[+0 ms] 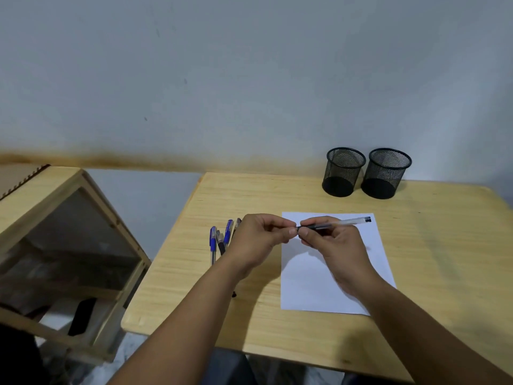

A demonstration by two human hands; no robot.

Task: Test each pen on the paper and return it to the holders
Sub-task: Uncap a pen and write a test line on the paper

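Observation:
My right hand (330, 240) grips a clear-barrelled black pen (344, 223) above the top of the white paper (313, 284), the pen lying level with its end pointing right. My left hand (258, 237) pinches the pen's left tip, where a small black cap sits between the fingertips. Several other pens (219, 240), some with blue grips, lie in a bunch on the wooden table (433, 259) just left of my left hand. Two black mesh holders (343, 171) (386, 173) stand side by side at the table's back right edge; no pens show in them.
A wooden cabinet with a glass panel (69, 245) stands to the left of the table, separated by a gap. A grey wall runs behind the table. A small dark object (234, 294) lies on the table under my left forearm.

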